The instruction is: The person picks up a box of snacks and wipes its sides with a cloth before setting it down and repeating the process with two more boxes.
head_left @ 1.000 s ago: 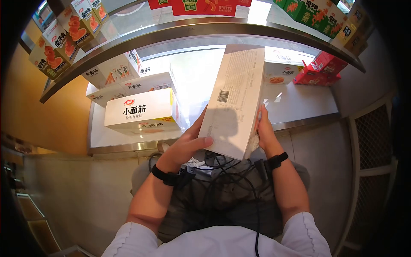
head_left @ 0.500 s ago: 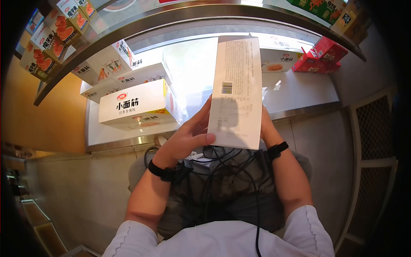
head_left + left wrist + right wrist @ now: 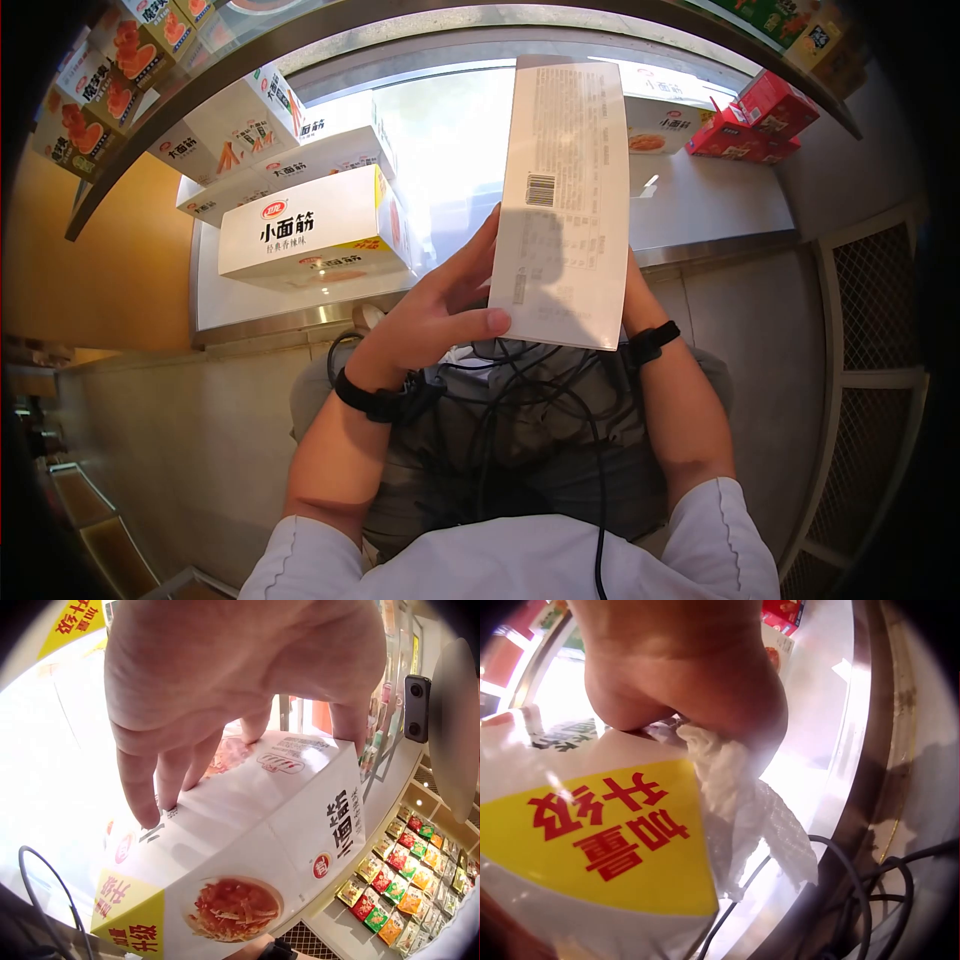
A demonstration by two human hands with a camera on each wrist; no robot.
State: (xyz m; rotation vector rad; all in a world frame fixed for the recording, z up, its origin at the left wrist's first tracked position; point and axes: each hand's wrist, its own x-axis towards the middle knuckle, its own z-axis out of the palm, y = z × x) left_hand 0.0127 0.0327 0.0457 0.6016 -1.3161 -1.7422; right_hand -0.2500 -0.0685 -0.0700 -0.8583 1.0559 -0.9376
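A long white box [image 3: 562, 200] with printed text and a barcode is held up, tilted, over the shelf's front edge. The left hand [image 3: 435, 315] grips its left side, thumb on the barcode face; in the left wrist view that hand [image 3: 240, 682] spreads its fingertips over the box [image 3: 247, 825]. Mostly hidden behind the box's right side in the head view is the right hand. In the right wrist view the right hand [image 3: 682, 682] lies against the box [image 3: 592, 832], with a crumpled white tissue [image 3: 727, 772] under its fingers; the fingertips are hidden.
White boxes [image 3: 310, 225] stand stacked at the left of the white shelf [image 3: 690, 205]. Another white box [image 3: 660, 115] and red boxes [image 3: 750, 125] are at the right. A metal-edged upper shelf [image 3: 300, 55] carries more boxes. Black cables [image 3: 540, 390] lie over the lap.
The box has turned more upright and shifted slightly right, its side face going out of sight. The right hand has gone behind it. The shelf scene has moved slightly up and left.
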